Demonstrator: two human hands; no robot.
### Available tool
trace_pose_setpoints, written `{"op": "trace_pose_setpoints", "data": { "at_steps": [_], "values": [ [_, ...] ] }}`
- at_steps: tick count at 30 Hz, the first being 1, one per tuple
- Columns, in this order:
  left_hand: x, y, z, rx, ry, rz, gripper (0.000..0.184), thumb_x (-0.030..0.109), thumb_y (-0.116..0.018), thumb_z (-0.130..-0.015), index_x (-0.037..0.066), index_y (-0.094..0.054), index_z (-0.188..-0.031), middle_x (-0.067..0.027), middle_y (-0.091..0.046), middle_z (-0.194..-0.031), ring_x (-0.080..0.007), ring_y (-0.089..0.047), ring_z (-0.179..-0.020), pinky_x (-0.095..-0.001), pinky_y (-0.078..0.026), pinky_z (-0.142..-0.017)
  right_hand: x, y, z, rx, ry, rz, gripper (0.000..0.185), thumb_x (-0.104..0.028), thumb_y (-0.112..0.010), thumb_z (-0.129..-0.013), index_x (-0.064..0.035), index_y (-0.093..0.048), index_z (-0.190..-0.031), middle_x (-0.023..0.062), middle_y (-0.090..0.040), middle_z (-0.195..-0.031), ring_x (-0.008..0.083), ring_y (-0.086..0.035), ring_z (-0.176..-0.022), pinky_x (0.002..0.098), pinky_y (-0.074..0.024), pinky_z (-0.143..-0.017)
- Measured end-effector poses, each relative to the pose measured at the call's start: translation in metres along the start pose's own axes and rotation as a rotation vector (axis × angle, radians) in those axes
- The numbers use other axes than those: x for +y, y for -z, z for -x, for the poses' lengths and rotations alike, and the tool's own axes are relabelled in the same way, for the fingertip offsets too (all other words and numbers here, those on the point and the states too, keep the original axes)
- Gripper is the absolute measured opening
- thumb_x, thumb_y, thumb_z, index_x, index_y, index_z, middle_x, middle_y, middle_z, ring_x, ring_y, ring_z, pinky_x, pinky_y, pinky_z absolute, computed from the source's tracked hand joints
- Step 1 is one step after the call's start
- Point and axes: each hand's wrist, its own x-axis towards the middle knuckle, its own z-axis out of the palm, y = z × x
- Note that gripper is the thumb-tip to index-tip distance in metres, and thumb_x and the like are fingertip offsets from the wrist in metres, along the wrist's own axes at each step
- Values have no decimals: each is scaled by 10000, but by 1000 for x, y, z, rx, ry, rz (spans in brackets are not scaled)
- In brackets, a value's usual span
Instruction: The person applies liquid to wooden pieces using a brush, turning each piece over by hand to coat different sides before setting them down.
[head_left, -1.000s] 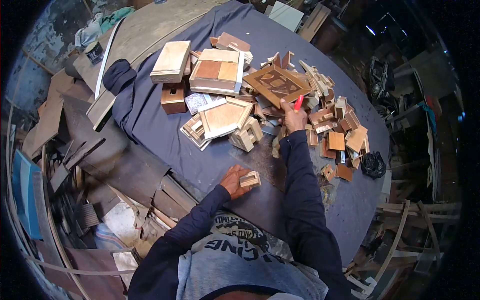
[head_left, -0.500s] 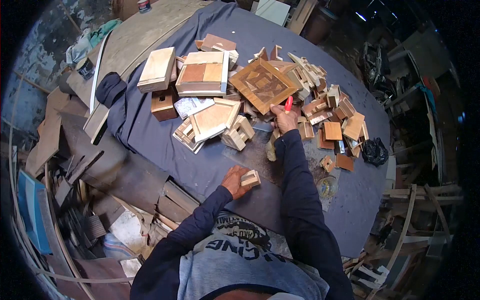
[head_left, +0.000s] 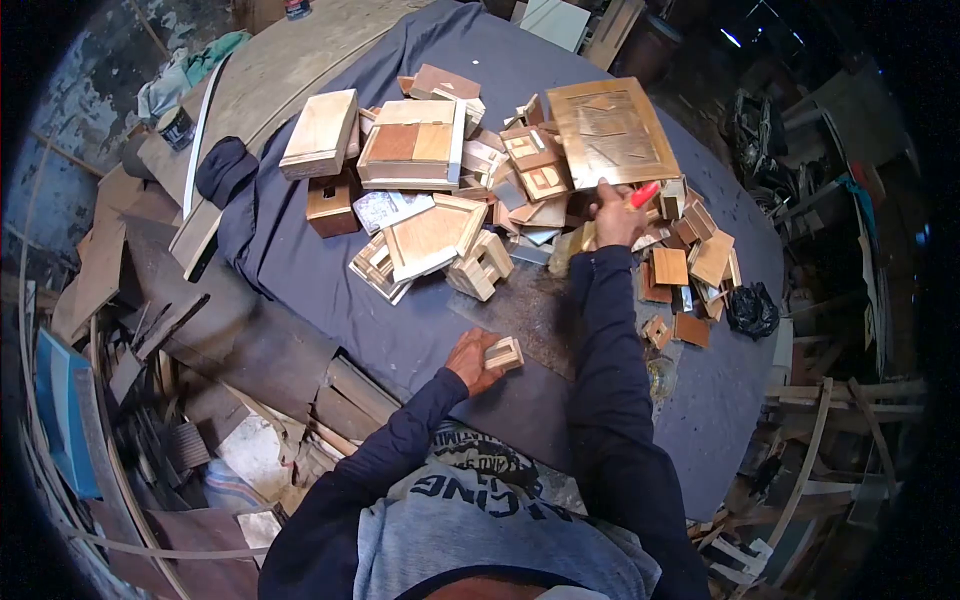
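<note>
My left hand (head_left: 474, 362) is closed around a small slotted wooden block (head_left: 504, 353) above the near edge of the cloth. My right hand (head_left: 617, 220) grips the near edge of a framed wooden panel (head_left: 612, 130) with an inlaid pattern, raised and tilted over the pile. A red object (head_left: 645, 194) sticks out to the right from the same hand; its other end is hidden. Beside that wrist lies a yellowish lump (head_left: 568, 250) that I cannot identify. Several small wooden boxes and frames, such as a two-tone box (head_left: 412, 150), lie heaped past my hands.
A dark cloth (head_left: 330, 285) covers the table. To the right are a black plastic bag (head_left: 752, 310) and a glass jar (head_left: 660, 378), partly behind my sleeve. A dark cap (head_left: 228, 170) lies at the left. Scrap wood crowds the floor on both sides.
My right hand has moved right and away from me with the inlaid panel, which has turned and uncovered small boxes beneath it. My left hand stays almost still with the block.
</note>
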Motion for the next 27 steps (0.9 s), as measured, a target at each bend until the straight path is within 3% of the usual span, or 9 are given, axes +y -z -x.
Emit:
{"op": "trace_pose_setpoints", "data": {
  "at_steps": [6, 14, 18, 22, 24, 26, 27],
  "values": [
    [-12, -7, -5, 7, -2, 39, 543, 168, -730, -665, 7, -574, -1160, -196, -527, -1036, -384, -505, -1011, -453, -393, -918, -2, -10, -9, -45, 36, 64, 208, -88, -760, -778, -37, -558, -771, 32, -578, -743, 110, -548, -579, 212, -474, -443],
    [-10, -1, -6, 8, 38, 17, 524, 174, -739, -670, 21, -588, -1147, -197, -528, -1045, -391, -512, -1032, -440, -411, -925, 31, -46, 28, -43, -137, -13, 224, -101, -773, -770, -53, -555, -784, 32, -572, -750, 134, -556, -605, 245, -508, -456],
    [-1, 3, -5, 19, 24, -4, 530, 164, -734, -672, 25, -587, -1161, -198, -533, -1050, -394, -513, -1034, -436, -414, -926, 13, -63, 53, -107, -262, -32, 229, -115, -772, -777, -52, -556, -823, 35, -577, -811, 141, -570, -663, 251, -521, -482],
    [4, 0, -6, 28, 48, 32, 532, 154, -739, -680, 36, -592, -1178, -188, -542, -1037, -382, -522, -1021, -431, -427, -906, 23, -78, 53, -64, -271, -13, 223, -138, -759, -786, -45, -565, -844, 53, -592, -848, 150, -587, -657, 256, -526, -496],
    [4, 0, -7, 27, 70, 39, 530, 151, -735, -668, 41, -594, -1167, -197, -544, -1050, -392, -518, -1032, -434, -426, -915, 23, -76, 49, -84, -237, 58, 225, -161, -752, -788, -22, -579, -822, 60, -610, -814, 149, -594, -647, 260, -518, -498],
    [0, -2, -6, 57, 24, 40, 526, 153, -739, -664, 52, -600, -1162, -194, -545, -1031, -388, -521, -1025, -433, -432, -904, 40, -74, 38, -162, -45, 333, 233, -174, -756, -779, -8, -593, -776, 68, -616, -744, 148, -609, -653, 280, -496, -486],
    [1, 0, -7, 53, 20, 39, 526, 153, -739, -664, 52, -600, -1162, -194, -545, -1031, -388, -521, -1025, -433, -432, -904, 36, -74, 37, -174, -45, 412, 254, -191, -766, -751, 5, -606, -733, 101, -630, -697, 192, -629, -662, 335, -506, -556]
  ]
}}
